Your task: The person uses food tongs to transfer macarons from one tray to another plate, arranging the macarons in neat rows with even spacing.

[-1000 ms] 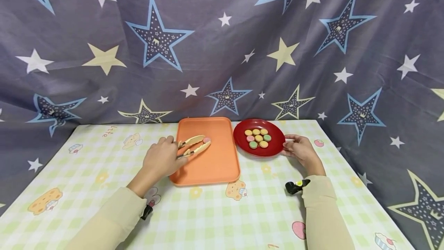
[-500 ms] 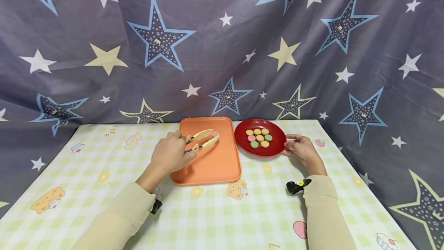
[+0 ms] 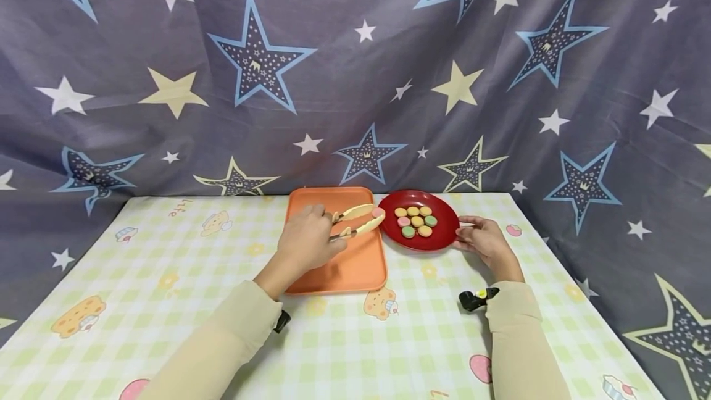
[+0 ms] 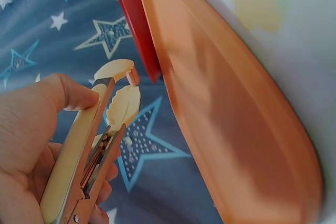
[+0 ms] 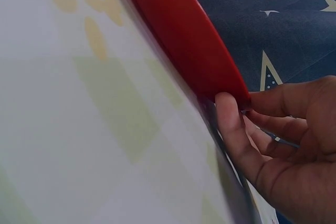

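Note:
My left hand (image 3: 307, 241) grips a pair of cream-coloured tongs (image 4: 73, 156) above the orange tray (image 3: 355, 270). Between the tong tips a pink macaron (image 3: 378, 212) is pinched, level with the left rim of the red plate (image 3: 447, 230) in the head view. On that plate sit several small macarons (image 3: 416, 221) in yellow, green and pink, grouped near its middle. My right hand (image 3: 486, 242) pinches the plate's right rim between thumb and fingers, which the right wrist view shows close up.
A green-and-white checked tablecloth (image 3: 183, 326) with cartoon prints covers the table. Behind it hangs a grey curtain (image 3: 333, 79) with a star pattern. The tray and plate stand side by side near the table's back edge.
My left hand has moved right with the tongs and the pink macaron, from over the tray's middle to the plate's left rim. The right hand stays at the plate.

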Action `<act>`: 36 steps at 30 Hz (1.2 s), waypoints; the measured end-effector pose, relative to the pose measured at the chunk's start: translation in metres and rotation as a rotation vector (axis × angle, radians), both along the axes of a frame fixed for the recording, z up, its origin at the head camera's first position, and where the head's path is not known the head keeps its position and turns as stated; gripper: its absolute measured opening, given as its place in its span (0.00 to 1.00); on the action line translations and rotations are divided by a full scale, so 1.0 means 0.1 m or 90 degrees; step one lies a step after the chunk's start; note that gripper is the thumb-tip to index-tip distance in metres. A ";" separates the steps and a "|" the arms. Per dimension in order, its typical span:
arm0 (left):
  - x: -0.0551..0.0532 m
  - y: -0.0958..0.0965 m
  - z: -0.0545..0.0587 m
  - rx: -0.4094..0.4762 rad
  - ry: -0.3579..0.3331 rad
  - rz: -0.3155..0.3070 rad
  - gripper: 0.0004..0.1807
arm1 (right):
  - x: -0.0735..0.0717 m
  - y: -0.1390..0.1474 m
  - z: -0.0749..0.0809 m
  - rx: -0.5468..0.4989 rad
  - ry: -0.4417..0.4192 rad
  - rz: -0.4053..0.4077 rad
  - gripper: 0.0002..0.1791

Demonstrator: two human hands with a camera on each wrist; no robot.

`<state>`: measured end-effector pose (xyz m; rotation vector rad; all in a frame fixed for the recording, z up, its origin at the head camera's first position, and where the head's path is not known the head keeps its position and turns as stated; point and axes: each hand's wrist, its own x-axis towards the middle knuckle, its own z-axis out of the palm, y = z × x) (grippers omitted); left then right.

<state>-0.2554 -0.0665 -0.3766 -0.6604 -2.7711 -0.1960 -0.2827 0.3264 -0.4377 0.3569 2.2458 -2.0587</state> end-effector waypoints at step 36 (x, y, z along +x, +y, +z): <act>-0.03 1.24 -0.07 -0.095 -0.031 -0.071 0.21 | -0.02 0.02 -0.02 -0.005 -0.006 -0.004 0.29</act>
